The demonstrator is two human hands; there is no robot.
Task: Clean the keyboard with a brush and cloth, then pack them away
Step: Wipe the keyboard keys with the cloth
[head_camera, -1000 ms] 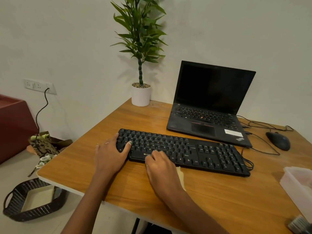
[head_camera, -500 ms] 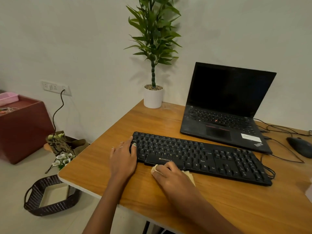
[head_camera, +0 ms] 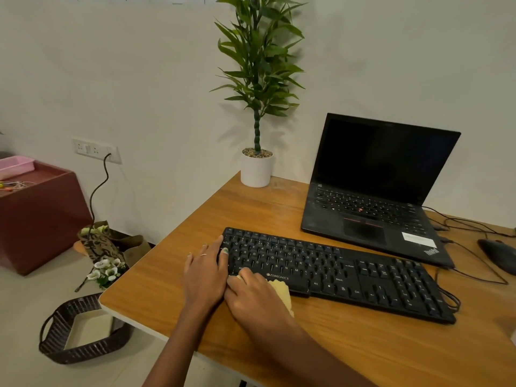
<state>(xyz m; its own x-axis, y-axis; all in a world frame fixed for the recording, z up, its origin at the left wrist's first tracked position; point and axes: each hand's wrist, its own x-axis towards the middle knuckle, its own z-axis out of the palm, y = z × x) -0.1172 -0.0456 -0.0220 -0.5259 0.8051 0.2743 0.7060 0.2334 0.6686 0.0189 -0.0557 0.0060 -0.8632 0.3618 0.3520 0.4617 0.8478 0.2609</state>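
Under my right fingers (head_camera: 245, 275) I squeeze the yellow cloth (head_camera: 280, 289) to rub the keyboard (head_camera: 335, 272); my flat left fingers (head_camera: 223, 251) stop it sliding.

left hand (head_camera: 205, 275): flat, fingers straight, thumb spread wide, ring on one finger, forearm reaching up from lower frame | right hand (head_camera: 255, 298): just beside left, knuckles up, fingers curled down, pinching cloth (head_camera: 282, 291) beneath palm, forearm angled in from lower right
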